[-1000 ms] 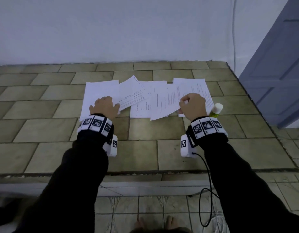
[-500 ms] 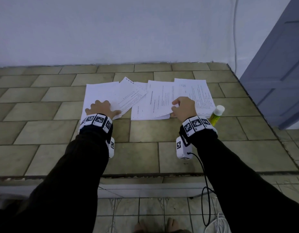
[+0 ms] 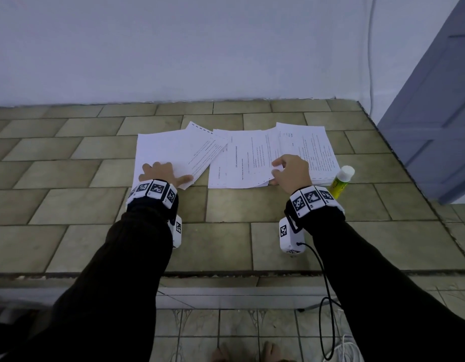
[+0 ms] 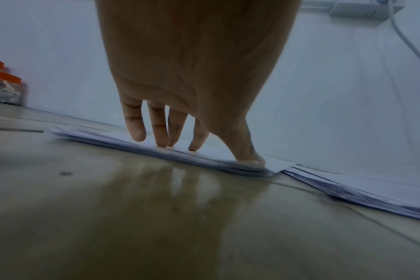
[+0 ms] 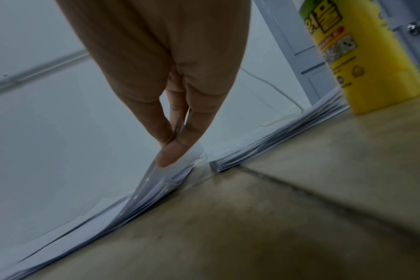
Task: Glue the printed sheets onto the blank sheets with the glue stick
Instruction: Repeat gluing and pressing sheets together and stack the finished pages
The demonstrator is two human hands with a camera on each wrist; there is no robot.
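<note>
Slid left off the glue stick (image 3: pixel 342 181); right hand (image 3: pixel 291 173) pinched printed sheet (image 3: pixel 248 163) corner; left hand (image 3: pixel 162 173) pressed spread fingers (image 4: pixel 159 130) on blank sheets (image 3: pixel 160 150).

Black sleeves (image 3: pixel 137 257); white marker-tagged wristbands (image 3: pixel 153 190); black cable (image 3: pixel 324 283).

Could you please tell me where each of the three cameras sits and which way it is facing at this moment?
Head: worn on the head, looking forward and down at the tiled table; both sleeved arms, left hand, right hand and toes show.
Left wrist: low, looking along the palm; fingers press the blank sheets.
Right wrist: low, looking along the hand; fingers pinch a printed sheet.
Shared: head and right wrist both show the glue stick.
</note>
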